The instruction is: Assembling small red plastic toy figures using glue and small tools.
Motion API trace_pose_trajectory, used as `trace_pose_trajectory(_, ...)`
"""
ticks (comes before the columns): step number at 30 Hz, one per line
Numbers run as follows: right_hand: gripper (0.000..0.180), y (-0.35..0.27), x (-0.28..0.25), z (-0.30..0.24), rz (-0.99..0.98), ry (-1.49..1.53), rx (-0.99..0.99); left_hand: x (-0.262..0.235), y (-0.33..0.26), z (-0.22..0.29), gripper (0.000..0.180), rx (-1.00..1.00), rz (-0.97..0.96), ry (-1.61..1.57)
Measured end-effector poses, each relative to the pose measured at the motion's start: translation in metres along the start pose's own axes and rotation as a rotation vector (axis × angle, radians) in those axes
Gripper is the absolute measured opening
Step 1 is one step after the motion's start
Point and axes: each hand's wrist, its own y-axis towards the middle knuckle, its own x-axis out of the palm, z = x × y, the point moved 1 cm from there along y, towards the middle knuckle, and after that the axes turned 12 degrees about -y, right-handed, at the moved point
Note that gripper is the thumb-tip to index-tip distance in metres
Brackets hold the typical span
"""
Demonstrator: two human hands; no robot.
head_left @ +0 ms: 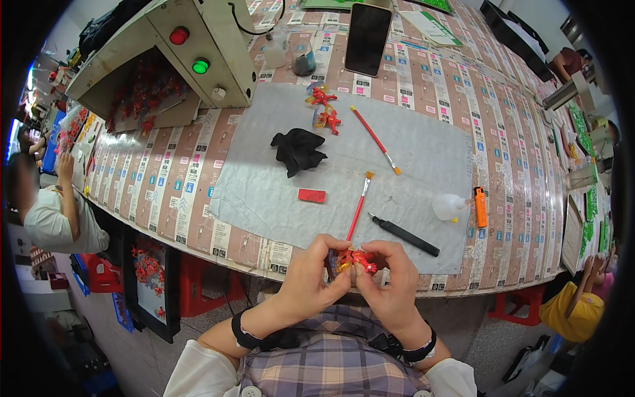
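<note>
Both hands meet at the near edge of the table around a small red figurine (364,260) with yellow and clear bluish parts. My left hand (314,270) pinches its left side, and my right hand (390,278) grips its right side; the fingers hide part of it. Just beyond the hands lies a red-handled brush (360,206), its bristles pointing away. A black pen-like knife (405,235) rests to the right. Farther off are a second red brush (376,140), a small red block (311,195) and a crumpled black cloth (298,151).
Two more red figurines (324,109) lie at the back of the grey sheet (251,198). To the right are a white squeeze bottle (450,206) and an orange lighter (480,207). A metal box with buttons (205,40) holds red figurines at back left. A phone (366,40) stands behind. Other people sit nearby.
</note>
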Motion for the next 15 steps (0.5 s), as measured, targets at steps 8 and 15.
trace_pose_trajectory(8,0.022,0.0010,0.0003,0.0022,0.013,0.065,0.008,-0.0022,0.0025,0.0035,0.036,-0.063,-0.023,-0.015)
trace_pose_trajectory(15,0.021,0.0023,-0.0041,0.0003,-0.001,0.033,-0.035,-0.0032,0.0049,0.0029,0.033,-0.058,-0.013,-0.068)
